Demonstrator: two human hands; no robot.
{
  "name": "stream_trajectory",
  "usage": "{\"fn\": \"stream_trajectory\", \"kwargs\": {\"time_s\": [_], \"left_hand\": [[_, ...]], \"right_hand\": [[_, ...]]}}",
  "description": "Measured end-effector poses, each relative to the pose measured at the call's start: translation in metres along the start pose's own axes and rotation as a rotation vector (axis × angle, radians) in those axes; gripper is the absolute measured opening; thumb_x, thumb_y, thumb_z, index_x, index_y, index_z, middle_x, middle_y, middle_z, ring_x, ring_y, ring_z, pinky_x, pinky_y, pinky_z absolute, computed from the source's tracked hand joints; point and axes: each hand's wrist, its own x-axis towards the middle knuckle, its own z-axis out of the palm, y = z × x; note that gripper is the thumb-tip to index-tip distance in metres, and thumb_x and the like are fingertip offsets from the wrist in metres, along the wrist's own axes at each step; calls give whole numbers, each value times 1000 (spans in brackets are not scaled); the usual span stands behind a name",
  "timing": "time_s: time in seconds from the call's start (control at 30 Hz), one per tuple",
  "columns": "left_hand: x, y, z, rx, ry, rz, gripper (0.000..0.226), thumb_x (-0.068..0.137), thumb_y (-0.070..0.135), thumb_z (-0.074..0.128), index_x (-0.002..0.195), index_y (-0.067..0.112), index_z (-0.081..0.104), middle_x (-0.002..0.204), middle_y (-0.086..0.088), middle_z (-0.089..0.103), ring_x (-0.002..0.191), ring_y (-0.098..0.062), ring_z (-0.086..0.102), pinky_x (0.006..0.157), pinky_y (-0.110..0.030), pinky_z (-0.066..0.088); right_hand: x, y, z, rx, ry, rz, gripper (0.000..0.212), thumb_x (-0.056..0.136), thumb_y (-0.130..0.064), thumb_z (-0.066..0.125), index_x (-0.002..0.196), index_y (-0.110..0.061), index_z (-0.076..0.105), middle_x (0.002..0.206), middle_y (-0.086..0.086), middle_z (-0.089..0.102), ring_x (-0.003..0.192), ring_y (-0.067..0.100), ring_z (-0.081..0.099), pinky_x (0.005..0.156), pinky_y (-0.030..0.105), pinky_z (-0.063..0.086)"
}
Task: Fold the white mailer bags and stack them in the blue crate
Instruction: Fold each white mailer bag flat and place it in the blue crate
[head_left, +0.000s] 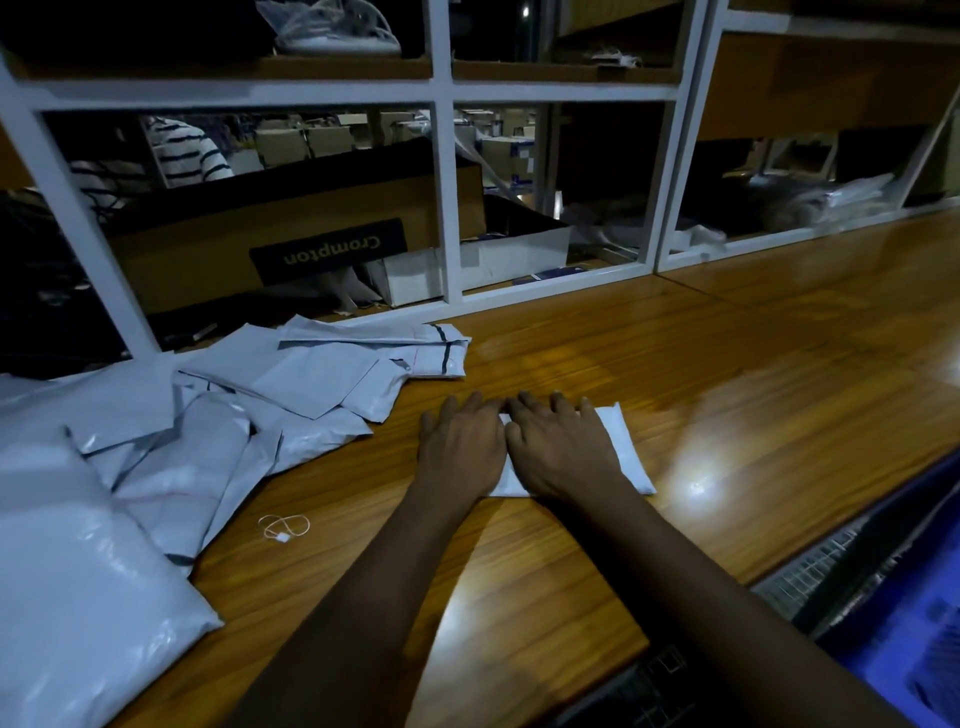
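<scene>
A folded white mailer bag (626, 452) lies flat on the wooden table (519, 561). My left hand (462, 439) and my right hand (558, 447) lie side by side on it, fingers straight, pressing it down; most of the bag is hidden under them. A loose pile of white mailer bags (270, 400) spreads over the table's left part, with one big bag (78, 597) at the near left. The blue crate (904, 623) shows at the lower right, below the table's edge.
A white-framed shelf unit (449, 208) stands along the table's far side, holding a brown cardboard box (291, 244) and white boxes. A small looped string tag (285, 527) lies on the table near the pile. A person in a striped shirt (182, 150) is behind the shelf.
</scene>
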Motion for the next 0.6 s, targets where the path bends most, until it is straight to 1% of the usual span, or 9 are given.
{"fn": "stream_trajectory", "kwargs": {"time_s": [0.1,0.2,0.27,0.33,0.37,0.43,0.5,0.53,0.6], "left_hand": [[-4,-4,-4,23,-115,-9,46,106,33,25,152,28,32,162,-5,24,148,-31,19,115,-58,19],[-1,-5,-4,48,-154,-23,47,106,35,23,152,27,31,163,-7,21,148,-33,17,115,-62,18],[-2,-4,-4,56,-157,-43,47,106,37,23,150,26,35,161,-8,25,147,-34,21,114,-63,19],[-6,-2,-5,100,-91,-63,45,105,39,24,142,27,46,153,-8,39,141,-34,31,112,-60,23],[-7,-1,-8,142,-27,-64,43,104,39,25,134,27,54,145,-6,48,135,-32,38,110,-58,26],[-8,4,-14,195,124,-34,37,101,36,32,116,27,64,126,-1,61,123,-27,49,105,-54,33],[-6,14,-17,137,225,41,30,98,33,38,105,26,67,111,2,65,109,-22,57,95,-46,41],[-6,19,-15,99,233,96,27,98,32,40,102,26,66,106,3,65,102,-21,59,89,-42,44],[-11,27,-3,63,220,223,17,96,32,47,98,26,63,99,4,65,93,-20,63,80,-39,47]], "right_hand": [[-3,-2,-3,-32,-19,-10,94,80,-43,-16,154,-11,34,161,13,31,142,45,33,113,61,22],[-4,-1,-6,-23,-12,-12,86,86,-42,-5,145,-8,48,152,18,44,132,49,45,104,61,35],[-4,-2,-2,38,94,-22,68,90,-38,11,114,-8,67,124,19,65,108,47,61,89,54,46],[-7,-1,-7,220,246,49,41,89,-33,30,75,-12,62,83,10,68,78,35,63,70,39,46],[-9,1,-10,307,304,108,34,88,-31,38,71,-13,62,76,7,67,72,30,61,67,38,46],[-16,10,-18,356,388,196,25,89,-25,51,86,-12,73,87,6,72,81,27,64,75,38,48],[-25,20,-20,384,342,250,29,93,-27,50,104,-13,72,104,5,70,98,28,62,83,37,45],[-29,22,-21,369,239,255,38,94,-33,39,109,-15,69,110,4,67,107,30,59,86,38,42],[-35,22,-12,160,53,183,67,88,-42,10,126,-20,59,131,3,58,128,35,48,98,46,38]]}}
